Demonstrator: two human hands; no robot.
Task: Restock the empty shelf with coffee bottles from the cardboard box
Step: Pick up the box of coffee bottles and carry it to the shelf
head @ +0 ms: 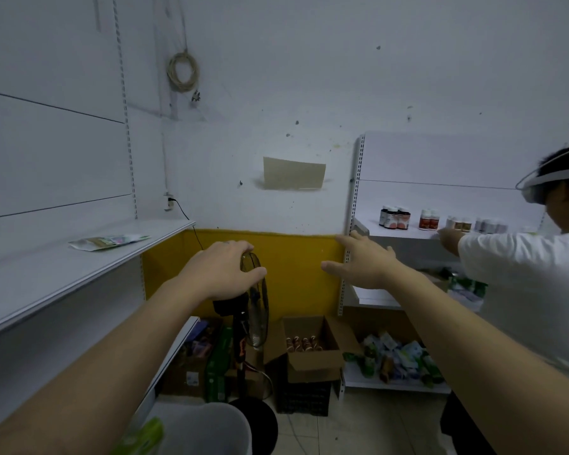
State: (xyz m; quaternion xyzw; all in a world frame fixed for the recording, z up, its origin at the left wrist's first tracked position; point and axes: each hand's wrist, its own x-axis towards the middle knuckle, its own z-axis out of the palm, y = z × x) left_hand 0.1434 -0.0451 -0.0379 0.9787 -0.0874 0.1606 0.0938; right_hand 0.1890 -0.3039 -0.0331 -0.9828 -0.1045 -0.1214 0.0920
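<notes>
A dim storeroom has a white wall above a yellow band. On the left, a white metal shelf (89, 269) carries a flat green-printed packet (109, 241). The left hand (220, 270) grips the top rim of a black standing fan (258, 318). The right hand (365, 261) hangs in the air, fingers spread, holding nothing. Low between the hands, an open brown cardboard box (312, 361) sits on a black plastic crate (303, 397), with brown-capped coffee bottles (304, 343) upright inside.

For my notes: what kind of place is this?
Probably a small shop or stockroom: white slotted shelving, an open cardboard box holding bottles, and jars lined up on the right.
</notes>
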